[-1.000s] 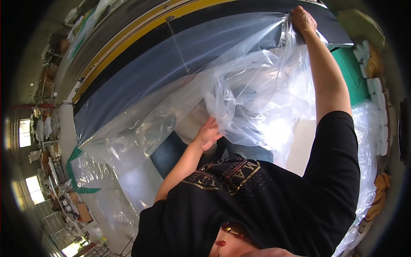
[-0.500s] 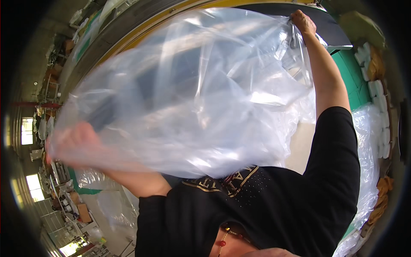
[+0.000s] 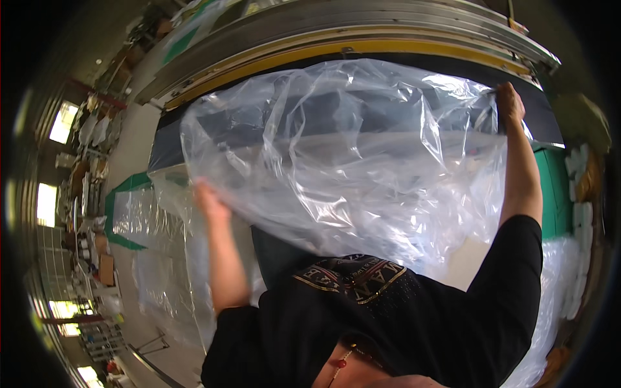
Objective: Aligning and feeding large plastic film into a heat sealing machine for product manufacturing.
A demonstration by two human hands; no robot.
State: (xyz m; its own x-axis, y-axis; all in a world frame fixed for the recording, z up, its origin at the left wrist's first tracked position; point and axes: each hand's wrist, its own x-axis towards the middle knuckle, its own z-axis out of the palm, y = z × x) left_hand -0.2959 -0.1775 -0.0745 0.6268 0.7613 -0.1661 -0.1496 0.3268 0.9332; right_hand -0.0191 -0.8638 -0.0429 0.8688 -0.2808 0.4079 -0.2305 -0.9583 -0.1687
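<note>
Item: clear plastic bag (image 3: 343,161), large, thin, crumpled, see-through. I see it spread wide in the air in front of my chest, stretched between both hands, above the dark desk (image 3: 543,123) and covering most of it from my view.

Right hand (image 3: 509,103): raised to the bag's upper right corner, arm fully extended. Its grip is clenched on the bag's edge, fingers pinched over the film.

Left hand (image 3: 208,197): at the bag's lower left edge, lower than the right hand and seen through a layer of film. It is blurred; it touches the plastic, but I cannot tell whether its grip is clenched on the edge or merely pressing against it.

Desk: long dark surface behind the bag, showing through the film as a grey band. Beyond the bag, along the desk's far edge, runs a yellow rail (image 3: 362,48) with a grey metal frame (image 3: 362,22) above it.

Left of the bag: further clear plastic sheeting (image 3: 162,258) hanging down toward the pale floor (image 3: 129,149), over a green-edged surface (image 3: 123,191).

Right of the bag: a green panel (image 3: 553,187), then a column of white pieces (image 3: 572,161) near the frame's rim.

Below the bag: my black shirt (image 3: 388,323) with a gold printed pattern, nearly touching the bag's lower folds.
</note>
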